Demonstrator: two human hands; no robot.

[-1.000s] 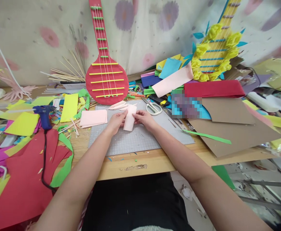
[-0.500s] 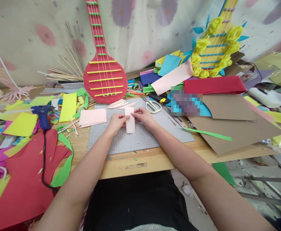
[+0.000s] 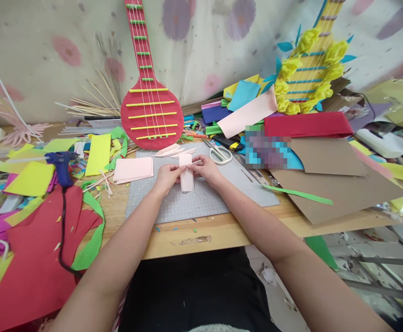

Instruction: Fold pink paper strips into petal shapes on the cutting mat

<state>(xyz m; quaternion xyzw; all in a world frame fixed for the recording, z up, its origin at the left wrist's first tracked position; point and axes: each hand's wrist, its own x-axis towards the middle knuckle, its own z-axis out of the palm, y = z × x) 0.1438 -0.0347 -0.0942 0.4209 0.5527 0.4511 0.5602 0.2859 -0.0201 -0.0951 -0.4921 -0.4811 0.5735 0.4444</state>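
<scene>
A narrow strip of pale pink paper [image 3: 187,180] is held upright over the grey cutting mat [image 3: 173,208]. My left hand [image 3: 167,178] pinches its left edge, and my right hand [image 3: 206,168] grips it from the right. Both sets of fingertips meet near the strip's middle; the fingers behind the paper are hidden. Just beyond the hands lie cut pink paper pieces [image 3: 169,150]. To their right rest scissors with white handles [image 3: 221,155]. A stack of pink paper sheets [image 3: 133,169] sits left of my left hand.
A red paper instrument [image 3: 152,108] leans at the back, a yellow one with flowers [image 3: 306,74] at right. Left are a blue glue gun [image 3: 62,168] with its cord and red paper [image 3: 32,258]. Brown cardboard [image 3: 339,193] covers the right side.
My fingertips have drawn closer together across the middle of the pink strip, the thumbs nearly meeting on its front. The surrounding things stay where they were.
</scene>
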